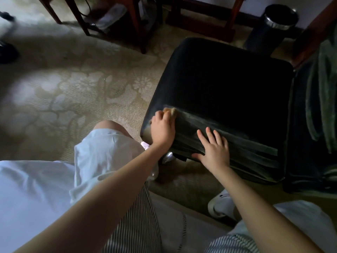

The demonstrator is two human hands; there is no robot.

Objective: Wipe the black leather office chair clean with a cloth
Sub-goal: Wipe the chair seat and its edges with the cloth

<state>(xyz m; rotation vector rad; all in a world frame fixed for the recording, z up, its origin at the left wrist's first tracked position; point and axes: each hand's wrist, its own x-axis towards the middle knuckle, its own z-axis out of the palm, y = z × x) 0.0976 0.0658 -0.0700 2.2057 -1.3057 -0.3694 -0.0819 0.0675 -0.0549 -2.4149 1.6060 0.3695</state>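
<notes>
At the seat's front-left corner, left hand [162, 129] is curling its fingers round a small tan cloth [170, 111] and pressing it onto the black leather chair [228, 83]; only the cloth's upper edge is showing past the knuckles. Right hand [213, 149] is lying flat on the seat's front edge just beside, fingers straight and spread, thumb reaching along the lip, gripping nothing. Pale streaks are showing across the front strip of the seat, between and beyond the two hands. Chair is standing on a patterned beige carpet [82, 92], its backrest off to the right of view. Person is crouching close, one bare knee [109, 126] pointing toward the seat's corner. A dark round bin [269, 28] is sitting beyond the chair, near dark wooden furniture legs [140, 24].
</notes>
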